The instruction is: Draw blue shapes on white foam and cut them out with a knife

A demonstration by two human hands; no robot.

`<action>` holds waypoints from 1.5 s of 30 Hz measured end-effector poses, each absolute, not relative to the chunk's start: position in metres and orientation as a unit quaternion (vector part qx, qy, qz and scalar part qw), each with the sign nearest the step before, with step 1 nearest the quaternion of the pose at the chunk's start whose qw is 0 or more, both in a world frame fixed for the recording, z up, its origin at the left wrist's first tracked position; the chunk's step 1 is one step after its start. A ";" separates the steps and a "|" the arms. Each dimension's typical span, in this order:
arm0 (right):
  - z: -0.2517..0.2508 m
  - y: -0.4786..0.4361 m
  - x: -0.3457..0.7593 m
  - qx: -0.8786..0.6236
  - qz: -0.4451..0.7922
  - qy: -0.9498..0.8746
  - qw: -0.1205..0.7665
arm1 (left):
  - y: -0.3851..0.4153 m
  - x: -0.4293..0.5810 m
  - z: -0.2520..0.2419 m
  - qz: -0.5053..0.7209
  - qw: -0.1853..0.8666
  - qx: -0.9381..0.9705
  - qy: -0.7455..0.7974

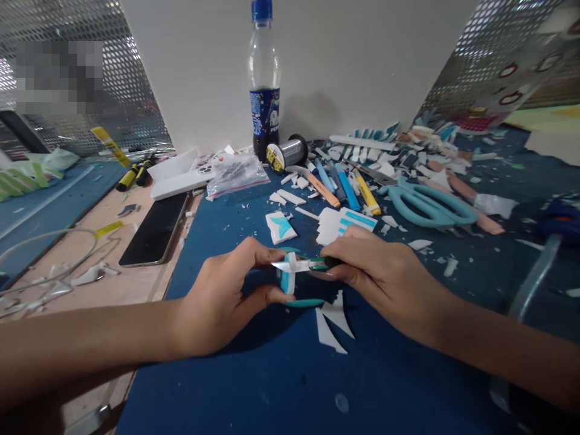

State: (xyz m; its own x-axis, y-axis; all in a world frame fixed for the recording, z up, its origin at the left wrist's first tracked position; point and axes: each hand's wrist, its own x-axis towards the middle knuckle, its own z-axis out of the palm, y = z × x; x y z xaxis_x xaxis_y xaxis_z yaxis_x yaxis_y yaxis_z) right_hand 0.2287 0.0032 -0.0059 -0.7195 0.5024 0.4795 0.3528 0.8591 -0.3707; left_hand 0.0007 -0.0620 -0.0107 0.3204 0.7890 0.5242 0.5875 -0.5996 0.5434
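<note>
My left hand (231,290) pinches a small white and blue foam piece (289,284) between thumb and fingers, near the middle of the view. My right hand (385,278) is closed on a craft knife (312,264) with a green and dark handle. Its blade points left and lies across the foam piece. Thin teal edges show above and below the piece; what they belong to is unclear. Just below the hands, pointed white scraps (328,338) lie on the blue mat (254,393). Behind the hands are a white piece with a blue shape (281,227) and a blue-striped white piece (353,221).
At the back stand a cola bottle (264,90) and a wire spool (290,152). Markers (347,186), blue-handled scissors (428,202) and a heap of foam scraps (385,151) lie behind my right hand. A phone (155,231) and a cable (45,232) are at the left.
</note>
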 end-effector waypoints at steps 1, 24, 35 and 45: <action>-0.006 0.004 0.229 -0.230 0.125 -0.918 0.299 | -0.062 0.001 -0.010 0.395 0.128 0.802 0.430; -0.003 0.003 0.230 -0.238 0.150 -0.916 0.287 | -0.064 0.002 -0.007 0.357 0.072 0.835 0.412; -0.001 0.003 0.230 -0.238 0.165 -0.915 0.281 | -0.061 0.000 -0.011 0.358 0.106 0.837 0.400; -0.004 0.002 0.231 -0.251 0.175 -0.910 0.280 | -0.060 0.001 -0.013 0.370 0.128 0.820 0.418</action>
State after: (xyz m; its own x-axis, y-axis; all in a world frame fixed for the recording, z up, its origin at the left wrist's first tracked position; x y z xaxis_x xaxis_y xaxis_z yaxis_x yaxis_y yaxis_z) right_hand 0.2308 0.0025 -0.0038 -0.7179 0.5542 0.4212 0.3589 0.8132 -0.4582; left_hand 0.0006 -0.0605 -0.0134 0.3773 0.7798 0.4996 0.5901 -0.6182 0.5192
